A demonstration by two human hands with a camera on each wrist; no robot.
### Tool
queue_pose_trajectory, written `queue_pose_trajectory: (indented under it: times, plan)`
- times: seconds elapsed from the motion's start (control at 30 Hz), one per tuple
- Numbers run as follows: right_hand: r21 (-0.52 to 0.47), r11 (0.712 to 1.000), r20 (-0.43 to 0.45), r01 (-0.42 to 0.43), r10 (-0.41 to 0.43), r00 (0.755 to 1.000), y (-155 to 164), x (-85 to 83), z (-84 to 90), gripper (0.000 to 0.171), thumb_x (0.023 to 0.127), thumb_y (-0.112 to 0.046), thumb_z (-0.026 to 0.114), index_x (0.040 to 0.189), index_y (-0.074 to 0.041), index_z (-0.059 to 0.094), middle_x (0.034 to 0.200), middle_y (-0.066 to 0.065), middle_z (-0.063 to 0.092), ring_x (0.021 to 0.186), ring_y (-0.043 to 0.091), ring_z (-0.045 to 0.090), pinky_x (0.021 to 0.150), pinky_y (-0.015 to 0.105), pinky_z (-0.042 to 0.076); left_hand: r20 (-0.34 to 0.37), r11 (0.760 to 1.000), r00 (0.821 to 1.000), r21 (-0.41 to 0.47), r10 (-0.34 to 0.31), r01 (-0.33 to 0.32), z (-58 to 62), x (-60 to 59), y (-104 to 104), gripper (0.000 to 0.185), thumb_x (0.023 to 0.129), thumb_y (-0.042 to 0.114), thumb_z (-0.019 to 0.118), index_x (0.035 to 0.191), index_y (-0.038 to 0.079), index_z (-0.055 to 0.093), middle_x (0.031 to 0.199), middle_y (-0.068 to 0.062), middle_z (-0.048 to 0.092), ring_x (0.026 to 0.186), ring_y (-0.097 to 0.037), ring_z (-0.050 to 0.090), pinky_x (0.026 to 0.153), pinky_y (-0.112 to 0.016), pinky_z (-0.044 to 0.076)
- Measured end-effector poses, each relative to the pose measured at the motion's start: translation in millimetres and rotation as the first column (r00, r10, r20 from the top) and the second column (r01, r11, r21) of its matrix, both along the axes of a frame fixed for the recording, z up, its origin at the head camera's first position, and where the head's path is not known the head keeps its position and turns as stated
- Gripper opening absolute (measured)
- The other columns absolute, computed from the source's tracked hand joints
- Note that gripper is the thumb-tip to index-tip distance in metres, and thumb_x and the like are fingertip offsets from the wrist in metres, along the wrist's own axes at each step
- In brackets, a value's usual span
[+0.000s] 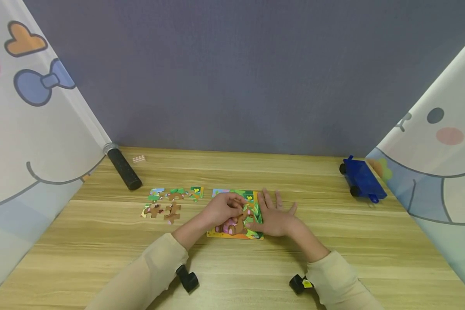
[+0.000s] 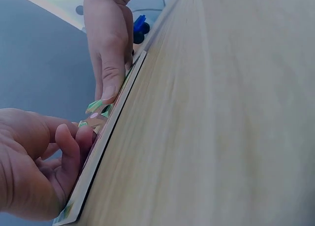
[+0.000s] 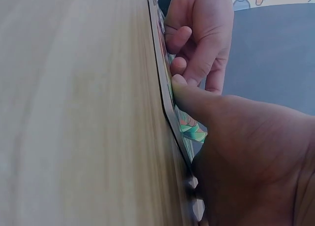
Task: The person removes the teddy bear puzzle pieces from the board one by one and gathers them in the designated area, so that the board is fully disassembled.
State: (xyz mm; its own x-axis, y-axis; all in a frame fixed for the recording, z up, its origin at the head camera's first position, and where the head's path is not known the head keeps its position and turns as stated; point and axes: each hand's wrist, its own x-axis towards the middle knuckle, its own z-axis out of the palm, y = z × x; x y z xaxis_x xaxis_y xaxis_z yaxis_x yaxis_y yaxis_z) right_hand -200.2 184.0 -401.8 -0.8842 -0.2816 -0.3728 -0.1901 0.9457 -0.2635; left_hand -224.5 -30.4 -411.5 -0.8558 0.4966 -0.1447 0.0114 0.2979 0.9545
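A jigsaw puzzle board [image 1: 221,235] with a brown bear picture lies at the middle of the table. My left hand [image 1: 225,208] is over it, pinching a green and brown puzzle piece [image 2: 97,118] between thumb and fingers; the piece stands tilted up from the board in the left wrist view. On the board's right side rests my right hand [image 1: 276,219], fingers spread and straight, its thumb [image 3: 189,94] reaching in over the picture close to the left fingertips. Part of the picture is hidden under both hands.
Several loose puzzle pieces [image 1: 172,212] lie left of the board. Farther left are a black microphone [image 1: 125,168] and a small pale pink brick [image 1: 138,159]. A blue wheeled toy [image 1: 362,179] stands at the right. A grey panel [image 1: 232,77] closes off the back.
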Motion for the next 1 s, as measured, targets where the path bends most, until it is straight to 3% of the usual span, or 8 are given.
queue_pose_trajectory:
  times: [0.27,0.47,0.67,1.0]
  plan:
    - [-0.01,1.0,0.003,0.019,-0.019,1.0,-2.7,3.0,6.2,0.115,0.088,-0.08,0.05,0.162,-0.007,0.001,0.168,0.013,-0.012,0.149,0.045,-0.017,0.095,0.087,-0.008,0.011,0.999,0.999,0.04,0.032,-0.032,-3.2,-1.8,0.1,0.022,0.099,0.001,0.063,0.121,0.002,0.066,0.094,-0.01,0.068,0.057,-0.013,0.06,0.049,-0.023,0.047]
    - [-0.018,0.999,0.005,0.032,-0.032,0.999,0.5,-2.2,-6.3,0.119,0.084,-0.086,0.047,0.162,-0.012,-0.004,0.167,0.008,-0.017,0.148,0.041,-0.021,0.095,0.086,-0.012,0.017,0.997,0.999,0.065,0.034,-0.035,-1.4,-2.6,-4.9,0.023,0.098,0.002,0.064,0.122,0.001,0.066,0.095,-0.01,0.068,0.062,-0.015,0.062,0.055,-0.026,0.05]
    - [-0.008,0.999,0.001,0.033,-0.033,0.999,1.4,-6.5,-14.5,0.121,0.081,-0.09,0.044,0.161,-0.014,-0.007,0.166,0.007,-0.02,0.147,0.04,-0.024,0.093,0.087,-0.011,0.015,0.998,0.999,0.05,0.039,-0.04,3.4,-1.1,-19.3,0.024,0.099,0.005,0.064,0.123,0.006,0.065,0.101,-0.011,0.066,0.062,-0.019,0.061,0.049,-0.028,0.049]
    - [0.026,0.999,-0.003,0.032,-0.032,0.999,-4.9,0.5,1.1,0.117,0.087,-0.08,0.051,0.162,-0.009,-0.004,0.167,0.011,-0.015,0.149,0.044,-0.016,0.097,0.087,-0.004,0.037,0.996,0.998,0.067,0.06,-0.062,6.9,1.6,-45.5,0.025,0.098,0.002,0.063,0.124,0.006,0.063,0.104,-0.014,0.063,0.066,-0.021,0.061,0.052,-0.026,0.044]
